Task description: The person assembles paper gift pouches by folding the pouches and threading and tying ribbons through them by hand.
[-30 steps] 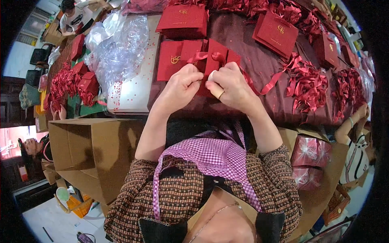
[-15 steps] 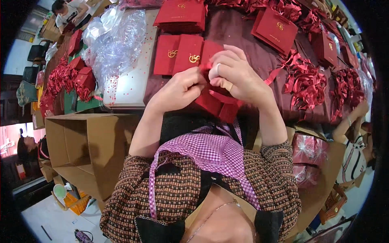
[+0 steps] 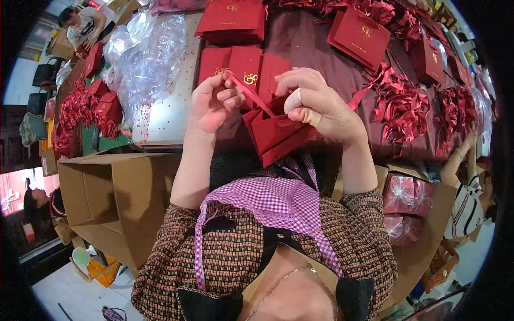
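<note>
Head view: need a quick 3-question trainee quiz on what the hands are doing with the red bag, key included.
1. True or false: the left hand pinches a red ribbon that runs to the red bag.
2. Which hand has a pale wrap on one finger?
A. left hand
B. right hand
C. neither
3. Fill in: the open cardboard box sits on the person's ____ side.

Key:
1. True; the ribbon is taut between the fingers and the bag, which is held up above the table.
2. B
3. left
</note>
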Demonstrator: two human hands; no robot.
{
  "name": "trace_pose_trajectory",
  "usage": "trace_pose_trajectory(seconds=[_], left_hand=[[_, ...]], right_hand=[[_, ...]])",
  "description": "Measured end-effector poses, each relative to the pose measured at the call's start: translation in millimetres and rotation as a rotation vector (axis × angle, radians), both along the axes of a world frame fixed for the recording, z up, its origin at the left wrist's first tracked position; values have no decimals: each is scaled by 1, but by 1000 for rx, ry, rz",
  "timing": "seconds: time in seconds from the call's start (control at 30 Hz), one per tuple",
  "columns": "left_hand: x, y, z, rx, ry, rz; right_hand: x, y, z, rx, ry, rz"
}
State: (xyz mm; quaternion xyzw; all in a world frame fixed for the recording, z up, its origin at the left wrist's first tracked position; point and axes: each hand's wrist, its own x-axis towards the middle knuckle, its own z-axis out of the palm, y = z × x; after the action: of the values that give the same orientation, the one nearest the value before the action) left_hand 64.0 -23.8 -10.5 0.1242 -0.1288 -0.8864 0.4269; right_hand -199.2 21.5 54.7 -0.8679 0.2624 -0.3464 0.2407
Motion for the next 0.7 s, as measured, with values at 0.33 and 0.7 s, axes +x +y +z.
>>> trace_pose_trajectory(seconds=[0.33,0.7], left_hand=[[-41,44,23,-483,-375,53],[-20,31,27,-454,-877,309]], right_hand=[[10,-10,-4,350,-426,148],[-12,-20,-54,250,-461,-513]])
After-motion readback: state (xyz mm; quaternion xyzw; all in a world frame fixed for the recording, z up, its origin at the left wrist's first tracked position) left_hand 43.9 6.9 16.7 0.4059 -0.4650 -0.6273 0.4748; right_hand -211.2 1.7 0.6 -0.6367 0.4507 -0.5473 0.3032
